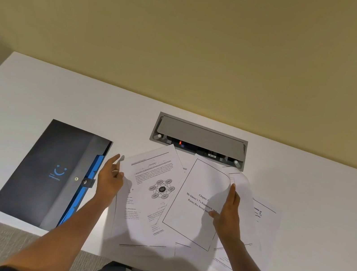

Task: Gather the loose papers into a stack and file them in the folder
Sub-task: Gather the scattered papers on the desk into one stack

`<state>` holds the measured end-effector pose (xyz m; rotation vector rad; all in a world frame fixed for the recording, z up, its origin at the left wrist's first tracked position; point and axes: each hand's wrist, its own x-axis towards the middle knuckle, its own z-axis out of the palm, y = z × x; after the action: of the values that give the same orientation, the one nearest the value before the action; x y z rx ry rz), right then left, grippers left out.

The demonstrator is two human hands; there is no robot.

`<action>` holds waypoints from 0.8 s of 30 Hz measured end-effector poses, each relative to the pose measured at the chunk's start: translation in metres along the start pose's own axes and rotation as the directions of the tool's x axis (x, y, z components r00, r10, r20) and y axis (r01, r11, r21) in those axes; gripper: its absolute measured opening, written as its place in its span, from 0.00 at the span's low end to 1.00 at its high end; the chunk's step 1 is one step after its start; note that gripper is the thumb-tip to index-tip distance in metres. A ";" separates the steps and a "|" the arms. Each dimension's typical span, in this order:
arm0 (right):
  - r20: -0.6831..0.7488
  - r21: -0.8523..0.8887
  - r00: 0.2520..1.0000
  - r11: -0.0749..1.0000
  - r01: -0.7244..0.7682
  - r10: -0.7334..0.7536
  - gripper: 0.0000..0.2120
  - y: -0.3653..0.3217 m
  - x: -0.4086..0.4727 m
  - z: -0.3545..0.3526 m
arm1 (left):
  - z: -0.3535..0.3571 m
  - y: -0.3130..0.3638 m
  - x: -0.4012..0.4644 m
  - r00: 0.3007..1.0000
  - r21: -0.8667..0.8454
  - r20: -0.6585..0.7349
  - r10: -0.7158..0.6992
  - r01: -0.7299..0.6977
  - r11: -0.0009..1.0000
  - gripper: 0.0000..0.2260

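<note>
Several loose printed papers lie fanned and overlapping on the white table, some hanging over its near edge. A black folder with blue tabbed dividers and a snap strap lies closed to their left. My left hand is on the left edge of the spread, fingers pinching a sheet with a diagram. My right hand stands edge-on against the right side of the top framed sheet, whose corner curls up against the fingers. More sheets lie to the right of that hand.
A grey cable box with a half-raised lid is set into the table just behind the papers. A yellow wall rises behind the table. Carpet shows beyond the table's near edge.
</note>
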<state>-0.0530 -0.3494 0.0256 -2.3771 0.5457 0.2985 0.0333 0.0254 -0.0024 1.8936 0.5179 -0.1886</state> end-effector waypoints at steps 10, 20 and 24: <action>0.006 0.018 1.000 0.999 -0.026 0.026 0.58 0.003 -0.002 0.002 | 0.011 0.009 0.003 1.000 0.000 0.006 -0.010 0.010 1.000 0.26; -0.001 0.021 1.000 0.999 -0.031 0.031 0.57 0.005 -0.002 0.002 | 0.018 0.010 0.016 0.990 0.247 0.141 -0.013 -0.022 0.969 0.23; -0.008 0.032 0.999 0.999 -0.038 0.039 0.57 0.005 -0.002 0.003 | 0.022 0.017 0.019 0.981 0.336 0.191 0.032 -0.096 0.937 0.23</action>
<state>-0.0570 -0.3501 0.0215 -2.3405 0.5966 0.2948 0.0601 0.0053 -0.0034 2.2040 0.3104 -0.4302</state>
